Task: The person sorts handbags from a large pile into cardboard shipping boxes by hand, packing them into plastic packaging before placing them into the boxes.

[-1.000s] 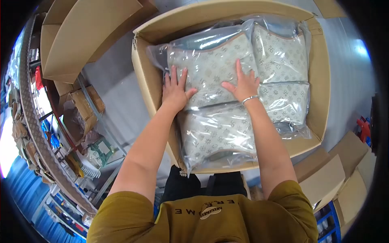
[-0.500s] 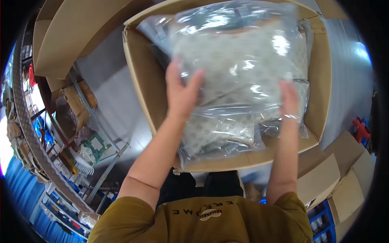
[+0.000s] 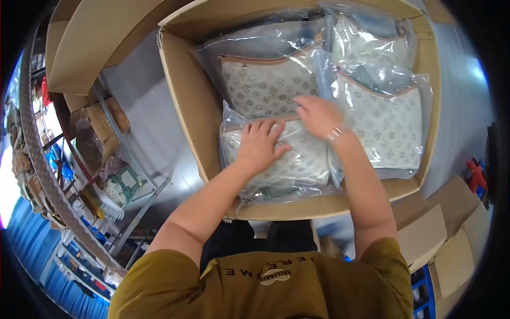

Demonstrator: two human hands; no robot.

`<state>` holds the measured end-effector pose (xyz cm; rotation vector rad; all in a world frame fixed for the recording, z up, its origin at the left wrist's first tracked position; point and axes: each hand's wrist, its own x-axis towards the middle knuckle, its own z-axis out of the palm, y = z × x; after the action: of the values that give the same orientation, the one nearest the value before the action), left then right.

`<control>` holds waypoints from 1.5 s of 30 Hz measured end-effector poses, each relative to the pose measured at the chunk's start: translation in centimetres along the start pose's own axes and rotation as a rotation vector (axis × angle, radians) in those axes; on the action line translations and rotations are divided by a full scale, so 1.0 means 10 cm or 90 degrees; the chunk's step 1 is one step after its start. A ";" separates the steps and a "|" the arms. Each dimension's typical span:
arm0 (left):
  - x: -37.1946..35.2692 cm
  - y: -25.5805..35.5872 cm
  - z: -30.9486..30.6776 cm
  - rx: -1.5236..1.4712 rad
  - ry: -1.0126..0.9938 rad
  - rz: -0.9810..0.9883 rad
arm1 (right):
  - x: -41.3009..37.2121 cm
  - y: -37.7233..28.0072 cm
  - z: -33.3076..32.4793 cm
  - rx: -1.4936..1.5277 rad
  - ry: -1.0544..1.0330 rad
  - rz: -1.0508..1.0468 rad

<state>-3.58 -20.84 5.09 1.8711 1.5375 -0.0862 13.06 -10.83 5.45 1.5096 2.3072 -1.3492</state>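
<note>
An open cardboard box [image 3: 183, 101] in front of me holds several pale patterned bags with tan zipper trim, each in clear plastic. My left hand [image 3: 260, 143] lies with spread fingers on the near bag [image 3: 308, 159], pressing its plastic. Just above that bag's top edge is my right hand [image 3: 321, 118], its fingers stretched leftward and slightly blurred; it grips nothing visible. Beyond both hands lies a larger bag [image 3: 265, 87] with a tan zipper. On the right side, one bag [image 3: 385, 125] lies below another bag [image 3: 366, 48].
Large cardboard flaps [image 3: 101, 42] rise at the upper left, above a small carton [image 3: 106, 125] and a metal rack frame [image 3: 125, 146]. More open cartons [image 3: 425, 234] stand at the lower right, near a blue crate [image 3: 422, 292]. A red object [image 3: 475, 175] is at the far right.
The wrapped bag that was between both hands now lies in the box, apparently at the right. My hands have let go of it and moved closer together over the near bag.
</note>
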 end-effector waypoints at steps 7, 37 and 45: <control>-0.39 0.34 -0.31 0.038 0.066 0.049 | 1.27 -0.22 0.31 -0.273 0.151 -0.123; -0.07 -0.13 -0.08 -0.097 -0.027 0.119 | -0.56 -0.14 -1.18 -0.079 0.479 -0.043; -0.04 -0.25 0.08 -0.110 0.101 0.115 | -0.46 -0.31 -1.33 -0.188 0.432 -0.039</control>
<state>-5.58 -21.48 3.49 1.9043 1.4219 0.2758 18.07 -5.24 17.72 2.0157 2.7672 -0.4878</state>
